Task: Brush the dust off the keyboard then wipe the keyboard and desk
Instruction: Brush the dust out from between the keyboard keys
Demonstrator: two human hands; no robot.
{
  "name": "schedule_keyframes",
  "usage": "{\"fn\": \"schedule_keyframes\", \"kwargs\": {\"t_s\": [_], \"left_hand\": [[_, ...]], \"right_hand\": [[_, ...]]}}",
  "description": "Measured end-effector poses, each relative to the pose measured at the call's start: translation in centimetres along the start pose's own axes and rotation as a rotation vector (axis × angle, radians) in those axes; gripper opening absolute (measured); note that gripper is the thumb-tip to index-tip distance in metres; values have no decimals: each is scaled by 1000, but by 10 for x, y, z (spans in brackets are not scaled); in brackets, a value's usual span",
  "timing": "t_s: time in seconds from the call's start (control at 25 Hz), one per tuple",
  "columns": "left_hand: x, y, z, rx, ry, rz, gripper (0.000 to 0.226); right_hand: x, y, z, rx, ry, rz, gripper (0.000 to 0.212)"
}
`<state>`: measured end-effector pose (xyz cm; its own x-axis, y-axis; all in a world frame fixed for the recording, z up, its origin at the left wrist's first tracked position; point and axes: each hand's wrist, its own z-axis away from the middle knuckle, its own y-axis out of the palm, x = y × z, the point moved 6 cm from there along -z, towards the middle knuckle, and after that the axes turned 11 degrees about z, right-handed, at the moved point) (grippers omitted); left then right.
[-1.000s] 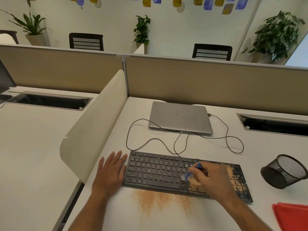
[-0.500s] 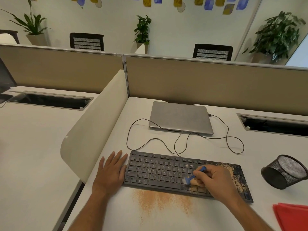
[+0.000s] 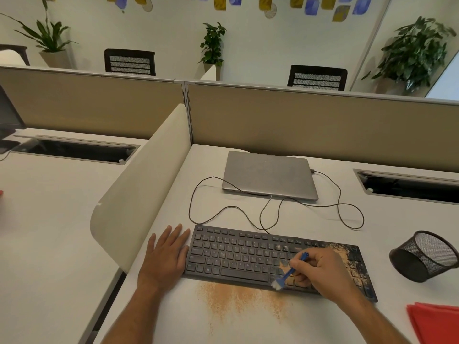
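A black keyboard lies on the white desk, its right part coated with orange-brown dust. My right hand grips a small blue brush with white bristles that touch the keyboard's front edge near the middle. More brown dust is spread over the desk just in front of the keyboard. My left hand rests flat on the desk, fingers straight, against the keyboard's left end. A red cloth lies at the desk's lower right corner.
A closed silver laptop sits behind the keyboard, with a looping black cable across the desk. A black mesh cup lies tipped at the right. A curved white divider bounds the left side and a tan partition the back.
My right hand has drawn the brush toward me, from the keyboard's upper rows down to its front edge. The left hand has stayed put.
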<state>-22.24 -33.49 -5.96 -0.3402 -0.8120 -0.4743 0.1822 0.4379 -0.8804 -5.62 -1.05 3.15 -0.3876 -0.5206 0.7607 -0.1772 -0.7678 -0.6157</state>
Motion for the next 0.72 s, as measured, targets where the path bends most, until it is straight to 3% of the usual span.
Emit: {"fn": "schedule_keyframes", "kwargs": {"t_s": [0.12,0.28,0.4,0.6,0.72], "left_hand": [[0,0,0,2,1,-5,72],[0,-1,1,-2,-1,-1,72],[-1,-1,0,1,-2,-4,73],[-1,-2,1,-1,-5,8,74],[-2,-2,1,-1,-4,5,73]], "right_hand": [[-5,-5,-2,-82,26,-36,6],[-7,-3,-4,-37,47,-34,6],[-12,-4,-7,-74,98,-144,5],[-16,-14,-8,-155,118,-109,6],[-13,-7,-7,-120,158,-283,8]]}}
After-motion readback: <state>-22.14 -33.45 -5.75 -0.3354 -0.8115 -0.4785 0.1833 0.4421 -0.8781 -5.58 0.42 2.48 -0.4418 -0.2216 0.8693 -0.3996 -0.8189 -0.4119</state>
